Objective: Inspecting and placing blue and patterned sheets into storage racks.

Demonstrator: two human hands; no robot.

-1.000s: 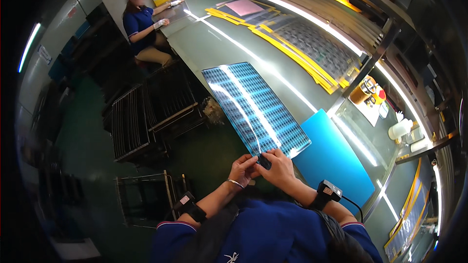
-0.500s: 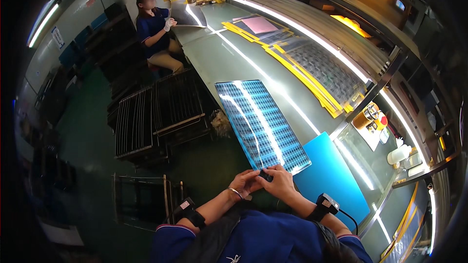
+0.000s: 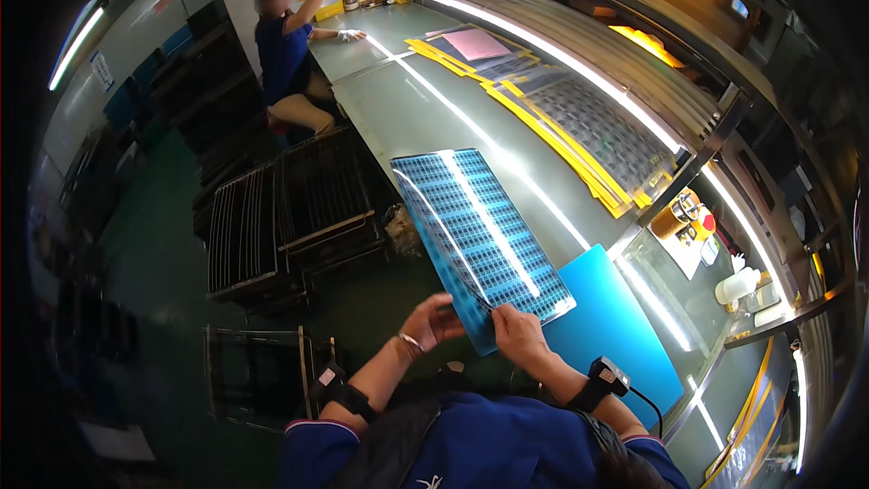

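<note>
A glossy sheet of film [image 3: 511, 244] printed with a dark grid pattern lies over a blue sheet on the table's near edge. Its near left corner is bent up, and my right hand [image 3: 520, 337] pinches it there. Below the raised corner, the bare blue underside sheet [image 3: 477, 321] shows. My left hand [image 3: 429, 321] is beside that sheet's left edge, fingers apart; whether a fingertip touches it I cannot tell. To the right lies a plain blue sheet [image 3: 615, 326], partly beneath the patterned one.
Yellow-edged sheets [image 3: 579, 127] and a pink sheet [image 3: 476, 44] lie farther back. Black racks [image 3: 244, 226] stand left of the table. At the right are a white bottle [image 3: 738, 285] and a brown jar [image 3: 674, 215]. A co-worker [image 3: 288, 54] sits at the far end.
My left hand has come away from the film's near edge to the left and opened. My right hand has bent the corner up, baring blue. The co-worker's sheet is gone; one arm reaches up.
</note>
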